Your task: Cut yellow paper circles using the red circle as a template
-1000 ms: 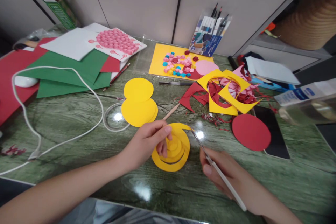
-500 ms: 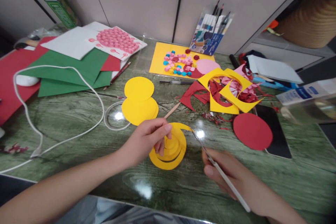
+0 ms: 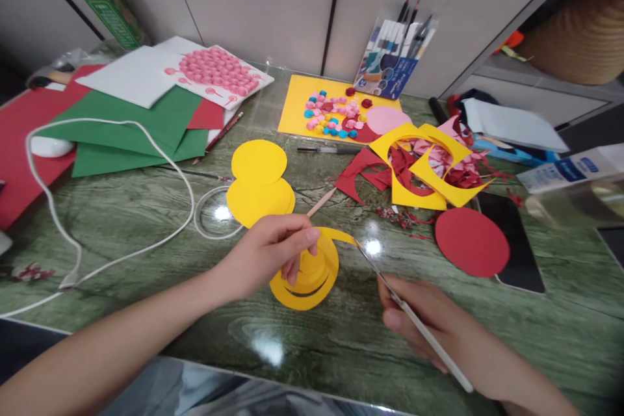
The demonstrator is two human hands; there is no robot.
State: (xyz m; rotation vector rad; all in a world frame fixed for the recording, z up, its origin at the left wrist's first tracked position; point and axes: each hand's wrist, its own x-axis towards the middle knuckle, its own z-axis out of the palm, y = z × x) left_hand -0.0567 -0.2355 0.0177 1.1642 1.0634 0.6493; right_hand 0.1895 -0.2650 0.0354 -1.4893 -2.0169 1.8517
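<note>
A yellow paper disc cut into a spiral (image 3: 324, 293) is just off the table. My left hand (image 3: 280, 244) pinches it between thumb and fingers, which hide part of its middle. From its upper side the strip's narrow tail (image 3: 338, 234) stretches to the right. My right hand (image 3: 424, 322) grips slim tweezers (image 3: 424, 328) with a thin metal tip and a pale handle. The tip touches the tail's end; I cannot make out whether it clamps the paper. Stacked yellow paper circles (image 3: 258, 188) lie just beyond my left hand. A wooden stick (image 3: 322, 201) rests behind the spiral.
Yellow paper offcuts (image 3: 419, 198) cover red and pink scraps. A red paper circle (image 3: 470, 240) overlaps a dark phone-like slab (image 3: 521, 247). Small paper rolls (image 3: 336, 114) sit on a yellow sheet. At left are green sheets (image 3: 131, 120) and a white cable (image 3: 188, 221).
The spiral has shifted slightly left and up beneath my left hand. Both hands keep their grips, and the tweezers' tip stays at the tail's end. The whole view has moved a little.
</note>
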